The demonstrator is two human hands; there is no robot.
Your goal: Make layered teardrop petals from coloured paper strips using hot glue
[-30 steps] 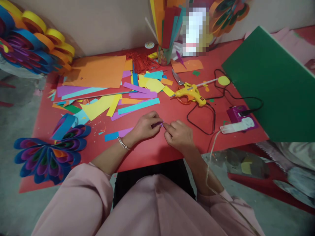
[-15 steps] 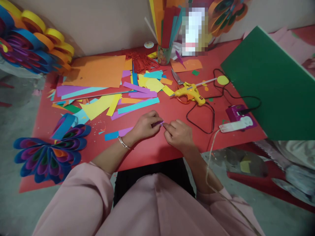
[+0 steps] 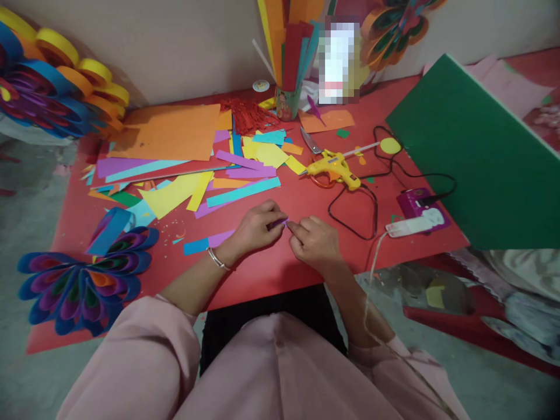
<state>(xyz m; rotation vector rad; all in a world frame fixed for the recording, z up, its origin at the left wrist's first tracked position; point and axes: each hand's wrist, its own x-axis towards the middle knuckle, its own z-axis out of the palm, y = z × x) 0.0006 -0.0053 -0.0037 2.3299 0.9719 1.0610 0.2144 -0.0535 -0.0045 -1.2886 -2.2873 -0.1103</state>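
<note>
Currently pinching a small purple paper piece point(image 3: 285, 223) in the left hand point(image 3: 262, 224), thumb and fingertips drawn together, at near centre of the red bench point(image 3: 249, 283). Meeting it from the right with the right hand point(image 3: 315, 240), fingers curled, index tip at the paper. Can't tell whether gripping or only pressing on that side; most of the piece hidden by fingers.

Risks, as judged:
- Losing or crumpling the piece, given so little paper showing between fingertips.
- Creasing or dragging the blue-and-purple strip point(image 3: 209, 241), apparently partly under the left wrist, by shifting that arm.
- Snagging the looped black cord point(image 3: 376, 219), just right of the right hand, and pulling the yellow glue gun point(image 3: 335, 168) off the scissors point(image 3: 310, 141). Can't tell if hot; pointed left towards loose paper strips point(image 3: 244, 192), so could smear glue.
- Tugging the white cable point(image 3: 372, 262), apparently crossing the right forearm, by reaching wide.
- Bumping the blue looped paper flower point(image 3: 83, 280), near left, with the left sleeve point(image 3: 140, 332).
</note>
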